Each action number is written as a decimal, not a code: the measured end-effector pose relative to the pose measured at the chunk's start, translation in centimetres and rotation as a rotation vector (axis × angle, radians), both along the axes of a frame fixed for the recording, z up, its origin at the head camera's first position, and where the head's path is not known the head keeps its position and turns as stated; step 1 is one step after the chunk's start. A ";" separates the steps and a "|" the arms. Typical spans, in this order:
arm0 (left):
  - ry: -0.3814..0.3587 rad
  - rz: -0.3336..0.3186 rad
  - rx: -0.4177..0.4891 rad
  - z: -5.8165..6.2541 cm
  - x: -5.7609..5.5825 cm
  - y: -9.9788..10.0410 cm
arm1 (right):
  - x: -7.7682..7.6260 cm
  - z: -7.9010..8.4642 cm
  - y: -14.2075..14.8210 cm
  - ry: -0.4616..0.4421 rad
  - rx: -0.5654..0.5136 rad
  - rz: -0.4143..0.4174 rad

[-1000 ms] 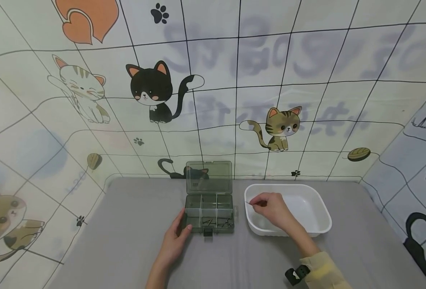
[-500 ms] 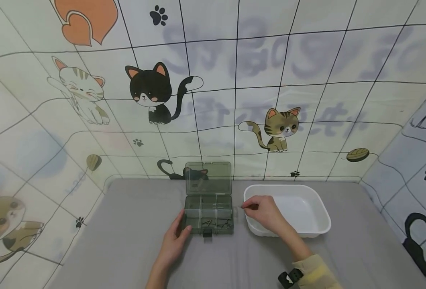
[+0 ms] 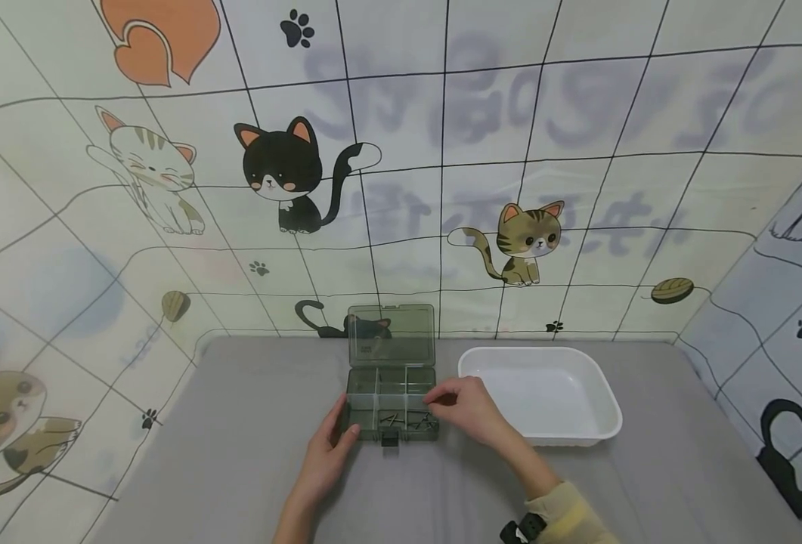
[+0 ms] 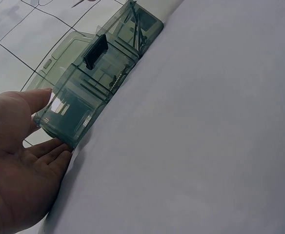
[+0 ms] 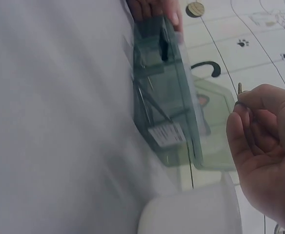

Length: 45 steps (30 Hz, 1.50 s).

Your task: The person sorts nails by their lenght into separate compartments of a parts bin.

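Note:
In the head view, a translucent green compartment box [image 3: 391, 408] stands on the table with its lid [image 3: 391, 335] raised at the back. My left hand [image 3: 324, 453] holds the box at its left side, thumb near the front corner and fingers along the side wall. My right hand [image 3: 467, 408] is over the box's right edge. Between thumb and index finger it pinches a small brass-coloured screw [image 5: 239, 88], whose threaded end shows in the right wrist view. Several screws [image 3: 392, 418] lie in the front middle compartment, and dark thin pieces [image 3: 421, 423] lie in the front right one.
A white plastic tray [image 3: 608, 400] stands just right of the box, partly behind my right forearm. Grey cloth covers the table [image 3: 251, 408]. A cat-printed sheet [image 3: 401, 189] rises behind and at both sides.
My right hand has moved left from over the white tray to the box's right edge, still pinching the small screw. The left hand and the box have stayed in place.

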<state>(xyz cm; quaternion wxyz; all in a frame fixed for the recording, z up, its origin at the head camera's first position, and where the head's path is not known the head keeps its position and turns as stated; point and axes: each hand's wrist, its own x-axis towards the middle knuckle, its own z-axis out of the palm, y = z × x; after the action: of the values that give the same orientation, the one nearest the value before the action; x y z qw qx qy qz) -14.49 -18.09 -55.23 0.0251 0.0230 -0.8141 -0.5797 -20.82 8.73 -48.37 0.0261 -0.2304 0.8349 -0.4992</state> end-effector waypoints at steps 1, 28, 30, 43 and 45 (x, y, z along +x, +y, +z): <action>0.005 0.002 0.005 0.0 0.0 0.0 | 0.0 0.0 -0.2 0.000 -0.007 0.008; -0.054 -0.031 0.006 3.4 1.3 0.7 | -0.5 -1.0 -4.1 -0.030 0.001 -0.003; -0.049 -0.026 0.012 3.2 1.2 0.6 | -0.6 -1.1 -4.3 -0.039 -0.005 -0.001; 0.003 0.002 0.001 0.1 0.0 0.1 | -0.3 -0.8 -5.2 -0.014 0.005 -0.038; 0.000 0.003 -0.003 0.1 0.0 0.0 | -0.2 -0.9 -5.2 -0.012 0.009 -0.030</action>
<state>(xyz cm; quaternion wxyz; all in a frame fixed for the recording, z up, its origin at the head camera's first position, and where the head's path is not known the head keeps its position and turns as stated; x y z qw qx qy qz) -14.51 -18.05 -55.16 0.0259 0.0242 -0.8149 -0.5785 -21.07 3.54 -49.25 0.0246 -0.2149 0.8402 -0.4972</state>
